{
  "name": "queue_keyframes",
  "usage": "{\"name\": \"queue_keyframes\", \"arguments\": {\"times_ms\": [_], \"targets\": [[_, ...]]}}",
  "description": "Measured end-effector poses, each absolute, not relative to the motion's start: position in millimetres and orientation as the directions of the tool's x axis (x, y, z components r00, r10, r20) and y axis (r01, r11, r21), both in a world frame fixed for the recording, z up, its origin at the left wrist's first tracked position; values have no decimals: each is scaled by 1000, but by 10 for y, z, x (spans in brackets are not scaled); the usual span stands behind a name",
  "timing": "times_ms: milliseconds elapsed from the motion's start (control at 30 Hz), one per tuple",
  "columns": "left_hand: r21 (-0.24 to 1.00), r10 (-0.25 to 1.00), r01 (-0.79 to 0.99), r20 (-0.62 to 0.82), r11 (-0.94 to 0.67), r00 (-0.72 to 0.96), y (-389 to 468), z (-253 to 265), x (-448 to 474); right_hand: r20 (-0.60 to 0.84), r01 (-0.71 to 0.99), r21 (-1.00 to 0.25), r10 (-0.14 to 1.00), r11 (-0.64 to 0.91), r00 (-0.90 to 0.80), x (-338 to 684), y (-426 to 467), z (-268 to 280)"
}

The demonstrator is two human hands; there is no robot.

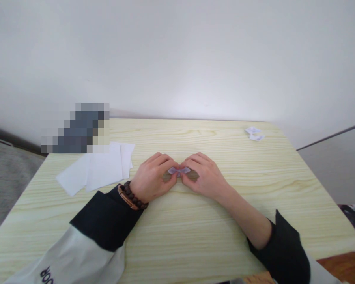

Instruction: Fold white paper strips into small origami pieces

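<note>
A small folded piece of white paper (179, 170) is pinched at the middle of the table, its pointed ends showing to either side. My left hand (154, 173) grips it between thumb and fingertips, with dark beads and a brown band round the wrist. From the other side, my right hand (205, 173) pinches the same paper, and the fingertips of both hands meet over it. The fingers hide part of its folds.
Several white paper sheets (105, 167) lie overlapping at left, beside a pixelated dark object (78, 130). A small folded paper shape (254, 134) rests at the far right. The wood-grain table (177, 236) meets a white wall (177, 59) behind.
</note>
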State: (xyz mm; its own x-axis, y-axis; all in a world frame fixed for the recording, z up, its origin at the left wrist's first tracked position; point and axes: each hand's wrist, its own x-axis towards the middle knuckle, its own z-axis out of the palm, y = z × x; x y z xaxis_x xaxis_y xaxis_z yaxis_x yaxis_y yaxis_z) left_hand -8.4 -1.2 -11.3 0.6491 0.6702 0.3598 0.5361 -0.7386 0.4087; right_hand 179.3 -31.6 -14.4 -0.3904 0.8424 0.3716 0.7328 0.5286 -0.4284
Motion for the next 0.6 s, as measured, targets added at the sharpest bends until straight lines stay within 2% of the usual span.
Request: {"name": "queue_keyframes", "arguments": {"times_ms": [267,600], "targets": [[311,657,579,339,-754,673,-59,-87,-52,340,735,-429,848,525,-407,1757,-330,-139],[328,656,569,327,-754,681,-60,-74,-41,295,736,-415,845,535,-447,1791,-343,-99]]}}
